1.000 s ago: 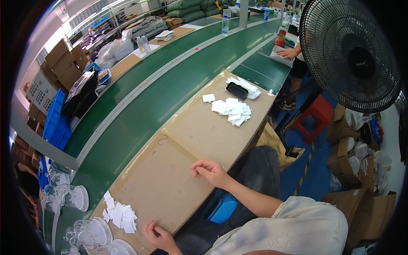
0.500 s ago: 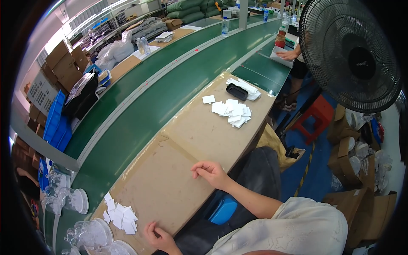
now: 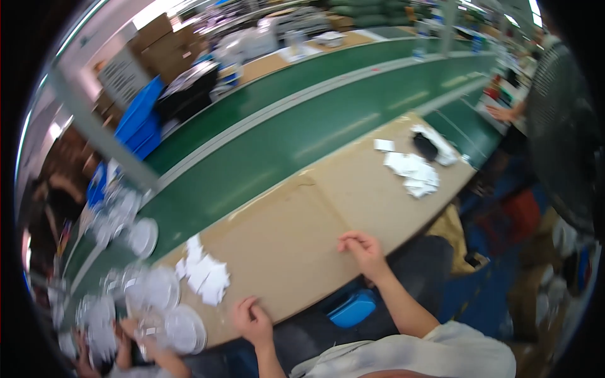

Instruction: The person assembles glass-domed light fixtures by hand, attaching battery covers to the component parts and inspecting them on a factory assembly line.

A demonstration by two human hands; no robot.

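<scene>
My left hand rests at the near edge of the brown work board, its fingers loosely curled with a gap at the thumb and nothing in them. Just beyond it lies a loose pile of white square pieces. Farther right, my right hand hovers over or rests on the board's near edge. It is empty, with relaxed, half-bent fingers. A second white pile sits at the board's far right, beside a black tray and a white plastic bag.
Clear round domed containers crowd the left end. Another person's hands are among them. A green conveyor runs behind the board. A large black fan stands right, near another worker's hand. A blue object sits below the board edge.
My view has swung left, so the scene sits farther right in the picture, blurred. Another person's hands now show at the lower left. My hands stay empty, much as before.
</scene>
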